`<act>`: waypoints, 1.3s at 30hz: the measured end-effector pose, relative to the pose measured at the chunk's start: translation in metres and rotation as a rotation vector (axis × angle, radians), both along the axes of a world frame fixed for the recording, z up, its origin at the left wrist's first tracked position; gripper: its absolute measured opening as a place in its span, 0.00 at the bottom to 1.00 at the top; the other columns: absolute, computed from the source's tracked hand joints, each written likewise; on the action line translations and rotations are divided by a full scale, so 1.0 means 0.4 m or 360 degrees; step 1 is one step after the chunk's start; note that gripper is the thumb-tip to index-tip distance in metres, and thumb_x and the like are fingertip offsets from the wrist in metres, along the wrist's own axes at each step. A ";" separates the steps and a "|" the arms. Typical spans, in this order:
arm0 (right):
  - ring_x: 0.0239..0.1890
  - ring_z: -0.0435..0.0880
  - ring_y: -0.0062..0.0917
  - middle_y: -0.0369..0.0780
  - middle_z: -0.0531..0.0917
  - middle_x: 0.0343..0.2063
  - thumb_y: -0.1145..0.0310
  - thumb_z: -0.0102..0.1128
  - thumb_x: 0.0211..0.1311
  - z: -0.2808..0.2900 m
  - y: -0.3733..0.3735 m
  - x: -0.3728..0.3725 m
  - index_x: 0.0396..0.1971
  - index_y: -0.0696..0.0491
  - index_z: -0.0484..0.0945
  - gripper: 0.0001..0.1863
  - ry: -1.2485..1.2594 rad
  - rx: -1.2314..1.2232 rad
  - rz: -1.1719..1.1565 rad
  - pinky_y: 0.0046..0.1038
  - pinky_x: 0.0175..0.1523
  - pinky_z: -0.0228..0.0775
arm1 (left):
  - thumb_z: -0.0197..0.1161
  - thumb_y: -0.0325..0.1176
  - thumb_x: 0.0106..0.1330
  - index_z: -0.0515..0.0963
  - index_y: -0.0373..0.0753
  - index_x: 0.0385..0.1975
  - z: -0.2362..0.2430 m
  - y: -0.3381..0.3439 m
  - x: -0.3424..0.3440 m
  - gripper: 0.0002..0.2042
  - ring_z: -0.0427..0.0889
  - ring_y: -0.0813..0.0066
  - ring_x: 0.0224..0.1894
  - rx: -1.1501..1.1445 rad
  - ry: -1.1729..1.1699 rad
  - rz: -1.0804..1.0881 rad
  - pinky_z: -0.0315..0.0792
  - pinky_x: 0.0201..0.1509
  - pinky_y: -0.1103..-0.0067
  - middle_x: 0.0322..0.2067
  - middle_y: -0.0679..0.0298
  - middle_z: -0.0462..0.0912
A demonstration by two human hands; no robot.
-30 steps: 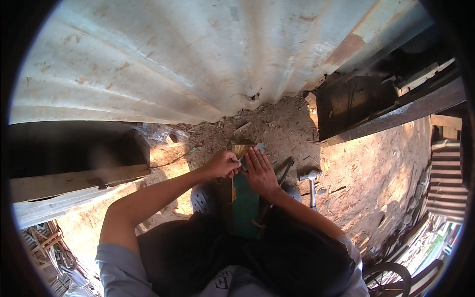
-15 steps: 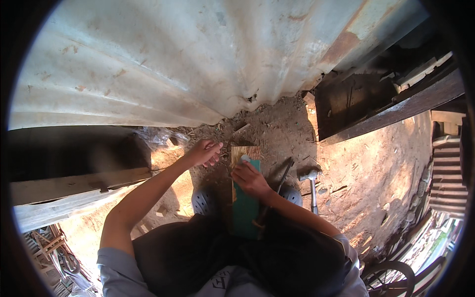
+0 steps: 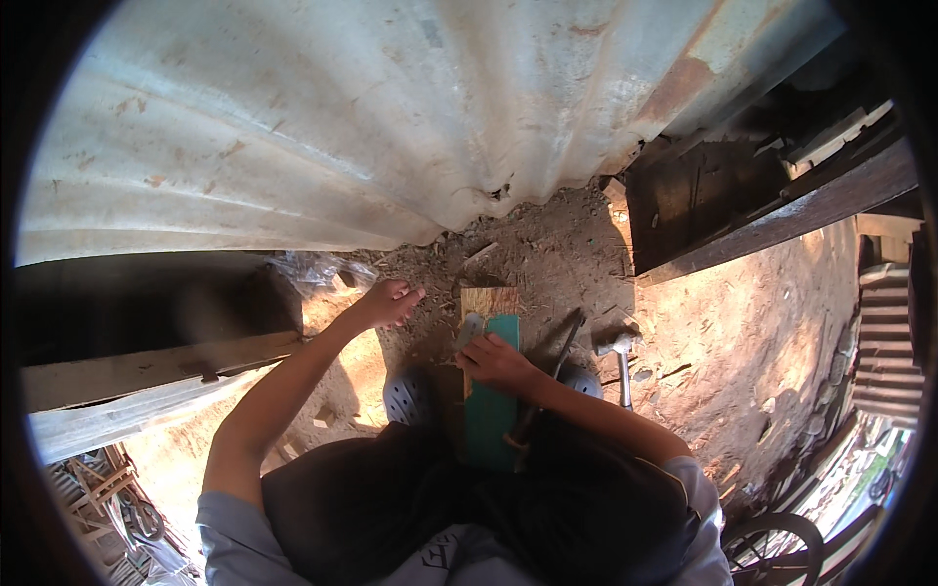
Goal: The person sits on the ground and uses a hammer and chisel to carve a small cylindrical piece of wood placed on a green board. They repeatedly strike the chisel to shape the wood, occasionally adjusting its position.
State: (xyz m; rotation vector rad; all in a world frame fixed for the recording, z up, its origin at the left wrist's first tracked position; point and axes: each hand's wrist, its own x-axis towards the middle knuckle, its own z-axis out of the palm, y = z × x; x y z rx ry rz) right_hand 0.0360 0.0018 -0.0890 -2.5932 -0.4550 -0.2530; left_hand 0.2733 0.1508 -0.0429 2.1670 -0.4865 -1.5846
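While the board (image 3: 490, 422) is set lengthwise between the two shoes (image 3: 405, 398), its near end is lost among the dark-clothed legs (image 3: 391, 479); it is probably placed so that it can be steadied from both sides, though whether it is actually gripped there, or what it is borne by, cannot be told. The far end is left as bare wood, the rest is coloured green.

Over the board, a small grey piece (image 3: 472, 326) is held in the right hand (image 3: 495, 363), its fingers drawn narrow about the near end, so that the far end is left showing above the bare wood. By this grip, it seems, the piece can be turned or shifted without being covered.

The left hand (image 3: 389, 304) is raised to the left of the board, apart from it, with the fingers loosely curled; whether anything small is held in them cannot be told.

On the right, a long dark tool (image 3: 570, 342) is leaned aslant near the right shoe, and a hammer (image 3: 624, 369) is laid on the ground (image 3: 703, 342) beyond it, both apparently placed within easy reach of the right arm.
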 end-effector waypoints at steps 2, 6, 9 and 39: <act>0.42 0.74 0.32 0.40 0.75 0.34 0.69 0.61 0.48 0.019 -0.006 0.018 0.42 0.54 0.78 0.18 -0.0048 -0.0222 -0.0017 0.32 0.45 0.65 | 0.51 0.56 0.67 0.74 0.36 0.35 -0.006 0.009 0.002 0.24 0.80 0.78 0.26 0.0014 -0.0009 -0.0051 0.75 0.27 0.80 0.28 0.64 0.81; 0.39 0.75 0.31 0.40 0.76 0.33 0.73 0.62 0.44 0.101 -0.196 0.124 0.41 0.55 0.78 0.19 -0.0141 -0.0179 -0.0520 0.29 0.42 0.67 | 0.52 0.55 0.67 0.74 0.36 0.37 -0.021 0.036 0.014 0.23 0.80 0.77 0.27 -0.0009 -0.0040 -0.0081 0.75 0.28 0.80 0.29 0.63 0.81; 0.39 0.76 0.33 0.41 0.76 0.34 0.74 0.61 0.43 0.128 -0.247 0.131 0.42 0.56 0.78 0.20 -0.0128 -0.0113 -0.0649 0.30 0.43 0.69 | 0.53 0.55 0.66 0.75 0.35 0.37 -0.029 0.053 0.024 0.23 0.81 0.74 0.27 -0.0003 -0.0165 -0.0199 0.75 0.28 0.77 0.28 0.61 0.81; 0.44 0.78 0.33 0.42 0.77 0.39 0.72 0.58 0.40 0.077 -0.180 0.062 0.42 0.55 0.75 0.22 0.0276 -0.0279 -0.0524 0.32 0.48 0.72 | 0.54 0.56 0.65 0.76 0.36 0.30 0.007 0.051 0.035 0.24 0.82 0.56 0.35 0.0111 -0.0584 -0.0767 0.73 0.41 0.65 0.27 0.51 0.82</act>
